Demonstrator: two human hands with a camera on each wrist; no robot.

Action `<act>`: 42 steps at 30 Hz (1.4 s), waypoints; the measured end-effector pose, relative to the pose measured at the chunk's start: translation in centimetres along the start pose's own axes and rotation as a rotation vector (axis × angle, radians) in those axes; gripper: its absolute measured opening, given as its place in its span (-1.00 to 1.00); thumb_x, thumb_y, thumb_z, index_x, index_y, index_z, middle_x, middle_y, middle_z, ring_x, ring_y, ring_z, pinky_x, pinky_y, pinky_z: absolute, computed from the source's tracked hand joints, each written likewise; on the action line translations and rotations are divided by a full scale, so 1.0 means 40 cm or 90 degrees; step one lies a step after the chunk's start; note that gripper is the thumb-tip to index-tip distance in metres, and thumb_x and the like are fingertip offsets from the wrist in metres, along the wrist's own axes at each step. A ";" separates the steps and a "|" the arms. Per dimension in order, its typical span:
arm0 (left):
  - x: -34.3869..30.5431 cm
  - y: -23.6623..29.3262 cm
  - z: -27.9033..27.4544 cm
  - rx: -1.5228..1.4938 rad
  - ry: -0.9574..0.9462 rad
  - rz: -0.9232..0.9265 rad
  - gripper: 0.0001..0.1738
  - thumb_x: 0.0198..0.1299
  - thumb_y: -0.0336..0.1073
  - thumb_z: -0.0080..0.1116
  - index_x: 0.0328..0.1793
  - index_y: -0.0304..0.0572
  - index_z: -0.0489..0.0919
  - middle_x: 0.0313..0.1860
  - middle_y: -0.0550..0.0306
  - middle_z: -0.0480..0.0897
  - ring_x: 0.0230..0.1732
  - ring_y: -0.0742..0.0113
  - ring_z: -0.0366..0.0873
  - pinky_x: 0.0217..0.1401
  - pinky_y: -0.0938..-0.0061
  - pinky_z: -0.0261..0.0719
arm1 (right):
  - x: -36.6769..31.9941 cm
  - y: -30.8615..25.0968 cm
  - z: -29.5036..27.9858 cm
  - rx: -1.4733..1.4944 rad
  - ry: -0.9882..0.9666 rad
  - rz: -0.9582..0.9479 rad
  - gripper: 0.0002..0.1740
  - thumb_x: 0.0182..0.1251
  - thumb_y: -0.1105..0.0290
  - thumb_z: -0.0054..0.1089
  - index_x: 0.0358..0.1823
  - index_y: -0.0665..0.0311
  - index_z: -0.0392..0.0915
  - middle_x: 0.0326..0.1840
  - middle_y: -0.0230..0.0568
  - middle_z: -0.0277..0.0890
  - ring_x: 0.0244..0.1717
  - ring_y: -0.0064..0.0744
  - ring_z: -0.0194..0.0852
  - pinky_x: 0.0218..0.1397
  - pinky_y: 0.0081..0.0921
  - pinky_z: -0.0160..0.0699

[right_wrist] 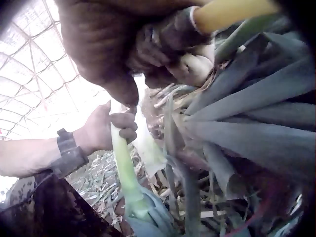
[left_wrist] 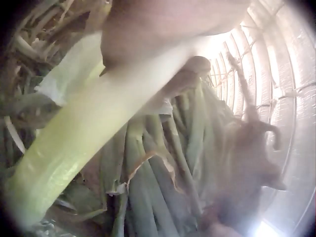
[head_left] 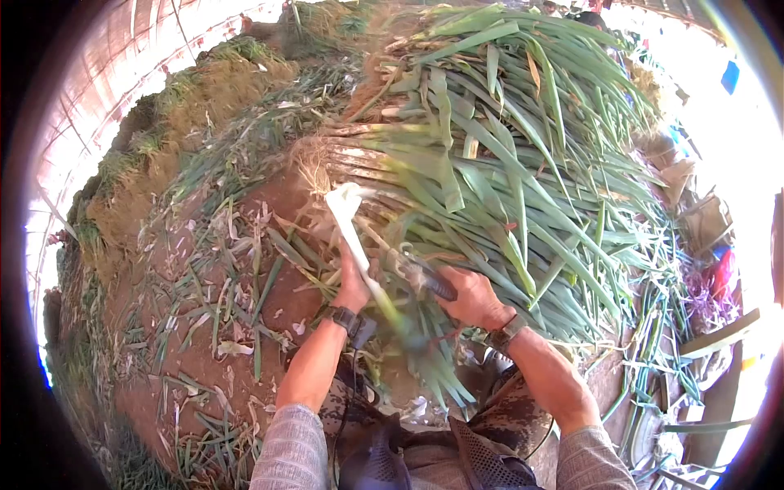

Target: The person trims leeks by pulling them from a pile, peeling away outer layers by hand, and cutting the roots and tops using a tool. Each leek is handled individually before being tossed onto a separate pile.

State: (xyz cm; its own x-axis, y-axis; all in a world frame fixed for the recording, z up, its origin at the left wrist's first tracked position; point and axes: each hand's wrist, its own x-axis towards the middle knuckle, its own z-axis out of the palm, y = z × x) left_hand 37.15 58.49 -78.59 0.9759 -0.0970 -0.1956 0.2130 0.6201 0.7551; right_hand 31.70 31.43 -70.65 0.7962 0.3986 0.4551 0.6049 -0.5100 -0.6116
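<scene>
My left hand [head_left: 351, 282] [right_wrist: 101, 128] grips a leek [head_left: 349, 233] [right_wrist: 123, 163] around its white shank, the white end tilted up and the green leaves hanging down. Close up in the left wrist view, the fingers [left_wrist: 163, 29] curl over the pale stalk [left_wrist: 84, 133]. My right hand [head_left: 474, 298] [right_wrist: 98, 44] is curled round a tool with a dark handle [head_left: 437, 282], just right of the leek; its working end is blurred. A loose pale strip [right_wrist: 148, 143] hangs beside the stalk, below the right thumb; whether the thumb pinches it I cannot tell.
A large pile of leeks [head_left: 523, 171] lies ahead and to the right, roots facing left. Trimmed leaves and peelings [head_left: 233, 302] litter the brown ground at left. More bundles [head_left: 135, 192] line the far left. A plank [head_left: 719, 333] and purple netting [head_left: 706, 298] are at right.
</scene>
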 end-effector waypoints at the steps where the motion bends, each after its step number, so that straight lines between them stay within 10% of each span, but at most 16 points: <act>1: -0.012 0.014 0.035 -0.004 0.043 -0.024 -0.07 0.17 0.69 -0.32 -0.34 -0.09 0.56 -0.78 0.28 0.21 -0.70 0.36 0.17 -0.56 0.42 0.19 | 0.000 0.001 -0.002 -0.027 -0.079 0.062 -0.61 0.09 0.29 0.34 -0.03 0.23 0.57 -0.23 0.03 0.62 -0.15 0.15 0.60 -0.10 -0.08 0.59; 10: -0.057 0.008 0.011 -0.033 -0.112 -0.017 -0.05 0.21 0.66 -0.36 -0.45 -0.12 0.56 -0.79 0.27 0.25 -0.70 0.32 0.26 -0.59 0.39 0.28 | -0.008 -0.006 0.010 -0.040 -0.082 0.042 -0.61 0.11 0.27 0.35 -0.02 0.20 0.57 -0.31 0.03 0.62 -0.23 0.13 0.61 -0.18 -0.09 0.59; 19: -0.058 0.085 -0.094 -0.058 0.306 0.199 -0.22 0.20 0.65 -0.25 -0.27 0.08 0.47 -0.64 0.39 0.37 -0.70 0.45 0.34 -0.69 0.51 0.32 | -0.043 0.002 -0.005 -0.112 -0.243 0.141 -0.56 0.06 0.23 0.31 0.00 0.20 0.58 -0.24 0.06 0.64 -0.15 0.12 0.62 -0.07 -0.05 0.59; 27: -0.335 0.586 -0.123 0.158 0.499 0.626 -0.29 0.31 0.52 -0.18 -0.26 0.00 0.46 -0.60 0.31 0.41 -0.65 0.41 0.40 -0.64 0.47 0.41 | -0.069 0.063 -0.004 -0.135 -0.184 0.244 -0.42 -0.02 0.18 0.35 0.08 0.29 0.60 -0.17 0.12 0.66 -0.08 0.14 0.63 0.05 -0.10 0.59; 33: -0.494 0.868 -0.298 0.485 0.666 0.702 -0.15 0.31 0.51 -0.14 -0.17 -0.28 0.54 -0.52 0.25 0.48 -0.56 0.32 0.45 -0.43 0.36 0.48 | -0.054 0.060 -0.012 -0.141 -0.328 0.213 -0.47 -0.01 0.20 0.33 0.02 0.29 0.61 -0.16 0.12 0.65 -0.06 0.14 0.62 0.06 -0.11 0.58; 37: -0.502 0.854 -0.611 0.851 0.761 0.552 -0.26 0.33 0.35 0.00 -0.21 -0.36 0.59 -0.37 0.04 0.67 -0.41 0.21 0.55 -0.28 0.21 0.50 | -0.025 0.052 -0.025 -0.080 -0.227 0.307 -0.55 -0.01 0.24 0.30 -0.08 0.32 0.62 -0.20 0.16 0.65 -0.06 0.12 0.64 0.05 -0.11 0.57; 41: -0.340 0.623 -0.729 0.889 0.405 0.290 -0.53 0.32 0.02 0.12 -0.22 -0.35 0.64 -0.39 0.05 0.68 -0.40 0.30 0.59 -0.35 0.34 0.50 | -0.001 0.088 -0.048 -0.074 -0.331 0.275 -0.56 -0.02 0.28 0.32 -0.11 0.42 0.61 -0.27 0.13 0.66 -0.17 0.01 0.67 -0.05 -0.17 0.57; 42: -0.331 0.543 -0.545 0.769 0.338 0.173 -0.55 0.33 0.00 0.11 -0.17 -0.33 0.67 -0.36 0.05 0.71 -0.36 0.33 0.61 -0.34 0.39 0.51 | 0.004 0.093 -0.051 -0.079 -0.337 0.277 -0.56 -0.02 0.28 0.32 -0.11 0.42 0.61 -0.27 0.13 0.66 -0.17 0.01 0.67 -0.05 -0.17 0.57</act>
State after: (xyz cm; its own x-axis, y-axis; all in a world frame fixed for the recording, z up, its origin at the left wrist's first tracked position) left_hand 27.81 90.20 -73.24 0.9155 0.4004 0.0384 0.1941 -0.5235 0.8296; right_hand 34.11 28.05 -71.52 0.8730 0.4402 -0.2101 0.2544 -0.7784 -0.5739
